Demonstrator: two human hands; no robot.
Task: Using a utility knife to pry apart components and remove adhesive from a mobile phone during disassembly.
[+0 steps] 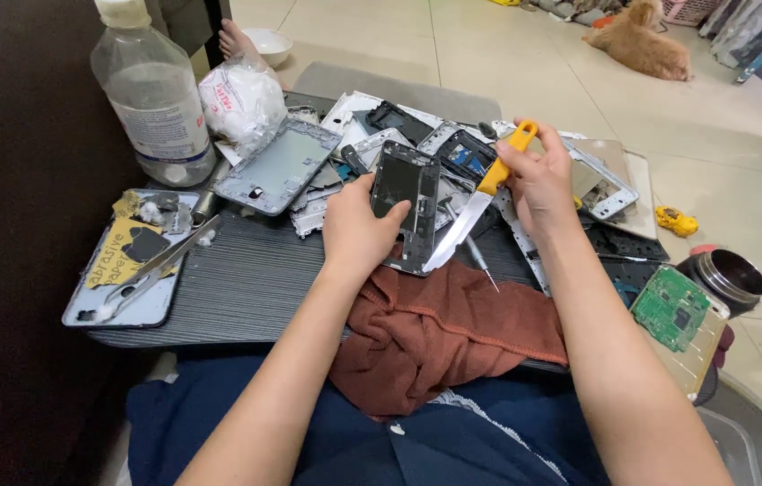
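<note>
Yellow plastic is showing in the right hand (538, 175), whose fingers are wrapping tightly around the handle of one knife (480, 198); its steel blade is slanting down to touch the lower right edge of the phone frame (406, 209). One left hand (358, 229) is clamping that dark frame, thumb on its face, holding it tilted above the rust-brown cloth (439, 333). Just right of the frame one thin screwdriver (475, 247) is lying. Behind the frame a heap of phone shells is spreading, too many to count. Left of it one clear bottle (154, 94) is standing; far right, one green circuit board (673, 309) is resting.
</note>
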